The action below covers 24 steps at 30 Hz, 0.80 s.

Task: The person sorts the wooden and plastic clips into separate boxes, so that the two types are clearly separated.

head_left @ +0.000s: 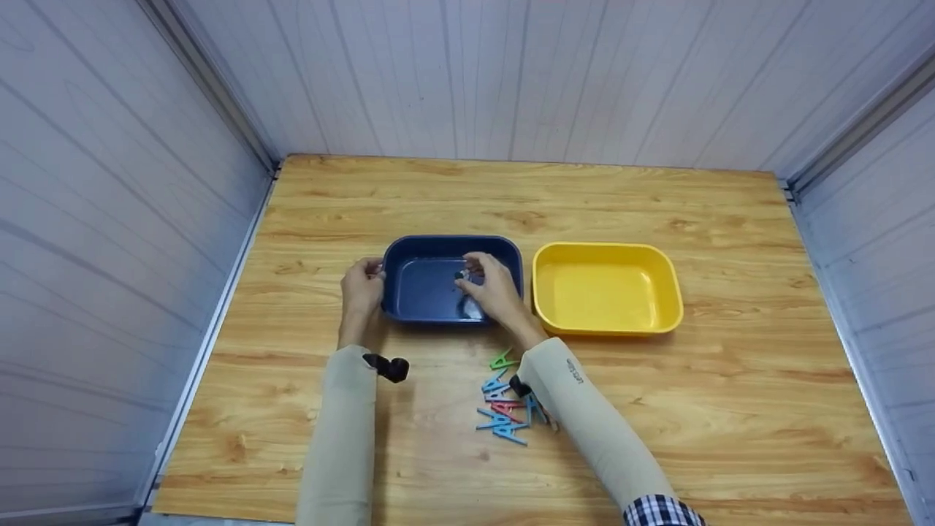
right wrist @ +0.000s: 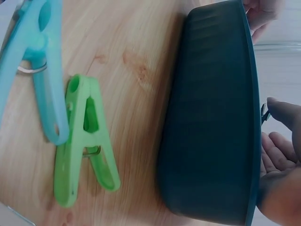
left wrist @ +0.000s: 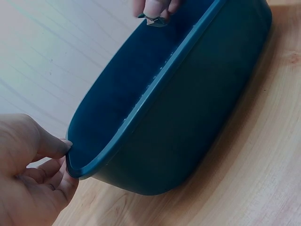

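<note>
A dark blue plastic bin (head_left: 424, 288) stands on the wooden table. My left hand (head_left: 361, 288) pinches the rim at its left end, thumb (left wrist: 54, 147) on the inner side and fingers outside in the left wrist view. Over the right part of the bin, my right hand (head_left: 495, 288) pinches a small dark object with a shiny part (left wrist: 155, 20) between thumb and fingertips. It is too small and partly covered to tell its kind. Whether anything else lies in the bin I cannot tell; a bright reflection shows on its floor.
Right of the blue bin stands a yellow bin (head_left: 606, 292). Nearer the front, beside my right forearm, lie a green clothespin (right wrist: 84, 141) and a pile of several blue, red and other clothespins (head_left: 504, 420). Pale panel walls (head_left: 482, 80) enclose the table at the back and sides.
</note>
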Motion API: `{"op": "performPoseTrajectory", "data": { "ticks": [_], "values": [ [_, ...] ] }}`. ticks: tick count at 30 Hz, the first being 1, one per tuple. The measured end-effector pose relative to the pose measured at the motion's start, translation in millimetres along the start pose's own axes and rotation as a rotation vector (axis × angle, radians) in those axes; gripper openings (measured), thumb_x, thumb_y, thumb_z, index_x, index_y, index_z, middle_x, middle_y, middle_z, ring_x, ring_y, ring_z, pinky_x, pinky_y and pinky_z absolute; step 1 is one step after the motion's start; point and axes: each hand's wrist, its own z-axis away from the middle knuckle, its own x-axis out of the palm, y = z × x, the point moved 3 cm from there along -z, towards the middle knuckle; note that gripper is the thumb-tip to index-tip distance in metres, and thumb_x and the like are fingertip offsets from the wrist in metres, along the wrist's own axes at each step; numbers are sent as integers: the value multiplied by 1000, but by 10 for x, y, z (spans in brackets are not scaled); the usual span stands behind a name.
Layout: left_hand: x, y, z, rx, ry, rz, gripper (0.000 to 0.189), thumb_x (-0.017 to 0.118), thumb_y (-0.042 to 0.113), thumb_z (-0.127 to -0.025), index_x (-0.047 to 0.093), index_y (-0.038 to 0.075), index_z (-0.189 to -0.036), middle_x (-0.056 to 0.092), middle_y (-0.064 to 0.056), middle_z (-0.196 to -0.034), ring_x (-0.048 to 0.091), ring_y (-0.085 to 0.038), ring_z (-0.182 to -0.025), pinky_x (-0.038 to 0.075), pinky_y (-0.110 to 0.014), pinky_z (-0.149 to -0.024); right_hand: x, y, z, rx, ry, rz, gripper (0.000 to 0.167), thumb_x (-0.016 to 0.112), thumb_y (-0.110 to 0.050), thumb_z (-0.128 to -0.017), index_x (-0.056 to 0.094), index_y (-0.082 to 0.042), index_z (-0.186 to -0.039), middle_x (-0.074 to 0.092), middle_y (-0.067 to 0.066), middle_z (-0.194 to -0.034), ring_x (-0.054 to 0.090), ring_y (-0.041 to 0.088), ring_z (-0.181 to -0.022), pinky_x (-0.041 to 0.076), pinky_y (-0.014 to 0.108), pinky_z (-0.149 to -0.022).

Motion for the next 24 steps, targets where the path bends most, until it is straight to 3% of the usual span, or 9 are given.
{"op": "performPoseTrajectory", "data": {
  "ticks": [7, 14, 24],
  "values": [
    [4, 4, -10, -1, 8, -34, 30, 50, 1, -94, 61, 0, -122, 62, -17, -114, 56, -26, -104, 47, -36, -93, -52, 4, 9, -11, 11, -33, 44, 71, -10, -85, 55, 4, -124, 60, 23, -116, 59, 31, -108, 48, 45, -96],
    [21, -14, -7, 1, 8, -36, 30, 51, 2, -94, 61, -1, -122, 62, -16, -113, 56, -25, -103, 46, -34, -91, -175, 10, 65, -18, 45, -36, 43, 72, -13, -85, 57, 3, -122, 63, 21, -115, 60, 28, -106, 49, 38, -96],
    [7, 1, -6, 17, 15, -39, 30, 51, 2, -93, 61, -1, -121, 63, -18, -112, 57, -26, -102, 47, -35, -91, -380, 44, 202, -23, 63, -199, 41, 70, -11, -86, 58, 1, -123, 65, 14, -113, 59, 35, -109, 48, 38, -97]
  ]
}}
